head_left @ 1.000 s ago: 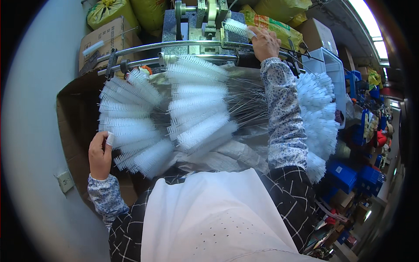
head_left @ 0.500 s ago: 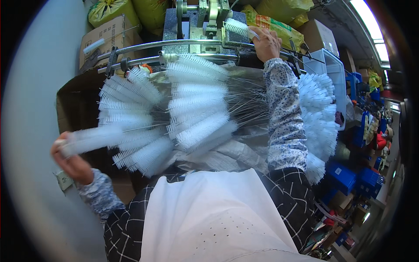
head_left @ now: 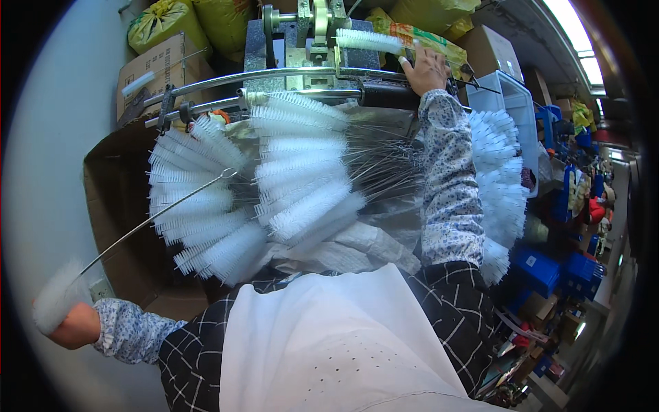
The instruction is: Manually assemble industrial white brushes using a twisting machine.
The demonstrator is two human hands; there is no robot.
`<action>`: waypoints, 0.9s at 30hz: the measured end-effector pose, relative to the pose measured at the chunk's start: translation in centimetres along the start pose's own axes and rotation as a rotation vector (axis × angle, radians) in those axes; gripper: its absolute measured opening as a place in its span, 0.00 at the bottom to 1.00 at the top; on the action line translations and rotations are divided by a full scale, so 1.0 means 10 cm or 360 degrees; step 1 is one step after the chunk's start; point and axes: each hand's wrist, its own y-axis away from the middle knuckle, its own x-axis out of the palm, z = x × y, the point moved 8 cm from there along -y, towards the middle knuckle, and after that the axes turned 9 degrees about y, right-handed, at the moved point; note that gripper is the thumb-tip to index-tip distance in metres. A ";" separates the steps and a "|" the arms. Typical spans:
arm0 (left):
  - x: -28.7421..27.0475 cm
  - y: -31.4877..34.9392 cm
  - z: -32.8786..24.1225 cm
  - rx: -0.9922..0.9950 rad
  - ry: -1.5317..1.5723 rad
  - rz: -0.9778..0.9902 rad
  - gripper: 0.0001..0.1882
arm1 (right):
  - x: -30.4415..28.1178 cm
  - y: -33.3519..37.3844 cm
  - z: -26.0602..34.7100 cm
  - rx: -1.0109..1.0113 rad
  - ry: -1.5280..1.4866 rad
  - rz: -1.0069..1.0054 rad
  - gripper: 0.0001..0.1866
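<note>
At the lower left my left hand (head_left: 74,324) is closed round the white bristle head of a bottle brush (head_left: 60,295). That brush's twisted wire stem slants up to the right and ends in a small loop. My right hand (head_left: 427,71) lies at the right of the bench machine's rails (head_left: 274,77), fingers stretched and apart, thumb toward the bristles of another white bottle brush (head_left: 371,40). This second brush lies across the machine; my fingers partly cover its right end. Below the rails, several white bottle brushes (head_left: 302,161) lie piled, their wire stems pointing right.
More brushes are heaped on the left (head_left: 195,185) and at right past my sleeve (head_left: 498,185). An open cardboard box (head_left: 110,199) stands at left by the wall. Yellow sacks (head_left: 165,27) and cartons (head_left: 494,51) sit behind, with a pale blue crate (head_left: 518,117) at right.
My left hand has swung down and left with its brush, drawing the looped stem off the left pile. My right hand has shifted slightly right and its fingers have spread beside the machine's brush.
</note>
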 end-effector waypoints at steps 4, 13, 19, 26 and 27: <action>0.08 0.05 -0.38 0.0249 -0.0176 -0.0108 0.06 | 0.07 -0.01 0.02 -0.0028 -0.0374 -0.0074 0.22; 0.22 0.17 -0.19 -0.0207 0.0686 -0.0166 0.12 | 0.01 0.02 0.29 -0.0042 -0.0468 -0.0075 0.21; 0.15 0.13 -0.26 -0.0268 0.0743 -0.0165 0.12 | -0.22 0.13 0.61 -0.0031 -0.0455 -0.0097 0.19; 0.31 0.14 -0.32 -0.0350 0.0934 -0.0029 0.11 | -0.38 0.25 1.22 -0.0092 -0.0453 -0.0085 0.12; 0.32 0.17 -0.35 -0.0434 0.1066 -0.0089 0.11 | -0.40 0.27 1.28 -0.0085 -0.0454 -0.0098 0.11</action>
